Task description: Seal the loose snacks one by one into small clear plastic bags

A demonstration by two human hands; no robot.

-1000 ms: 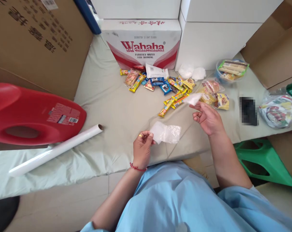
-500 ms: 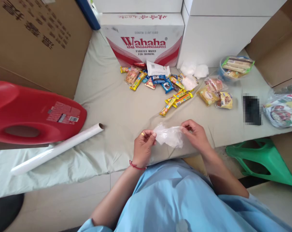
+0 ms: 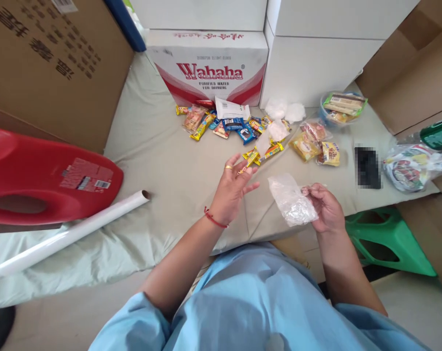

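My right hand (image 3: pixel 326 207) pinches a crumpled clear plastic bag (image 3: pixel 292 200) by its right side, above the cloth near the front edge. My left hand (image 3: pixel 230 190) is empty, with its fingers spread, and reaches over the cloth. Its fingertips overlap the near end of some yellow-wrapped snack bars (image 3: pixel 270 152) in the view; whether they touch I cannot tell. Behind these bars lies a pile of small packaged snacks, among them blue packets (image 3: pixel 245 132) and a white pouch (image 3: pixel 232 108). Several crumpled white plastic bags (image 3: pixel 277 109) lie beside the pile.
Packaged breads (image 3: pixel 304 146) and a tub of snacks (image 3: pixel 341 117) lie to the right, near a pixelated dark patch. A Wahaha carton (image 3: pixel 209 53) stands behind. At left are a red jug (image 3: pixel 56 180) and a white roll (image 3: pixel 74 231). A green stool (image 3: pixel 407 243) stands below the edge.
My left hand has let go of the plastic bag and moved forward, its fingers opening. My right hand has carried the bag to the right, and it now hangs more spread out.
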